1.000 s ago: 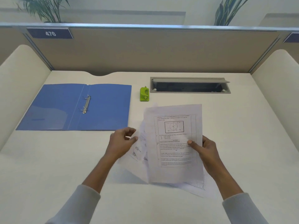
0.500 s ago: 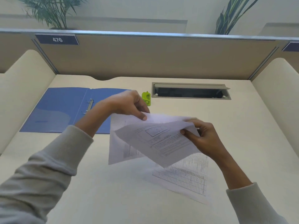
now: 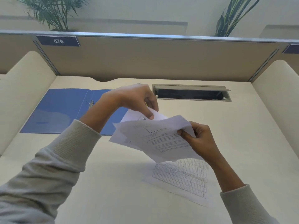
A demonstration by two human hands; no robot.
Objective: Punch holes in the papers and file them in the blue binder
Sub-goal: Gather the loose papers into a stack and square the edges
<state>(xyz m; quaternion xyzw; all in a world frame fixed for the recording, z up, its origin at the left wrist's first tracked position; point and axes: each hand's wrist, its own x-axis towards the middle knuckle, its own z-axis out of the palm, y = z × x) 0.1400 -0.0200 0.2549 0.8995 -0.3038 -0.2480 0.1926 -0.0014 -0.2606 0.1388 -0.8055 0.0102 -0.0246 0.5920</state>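
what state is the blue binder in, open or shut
Open. The blue binder lies flat with both covers spread, its ring mechanism exposed at the spine.

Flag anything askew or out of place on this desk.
One gridded sheet lies alone on the desk, skewed to its edges, below the others. The held papers are fanned and bent, not squared: left hand pinches one, right hand another. Blue binder lies open, flat.
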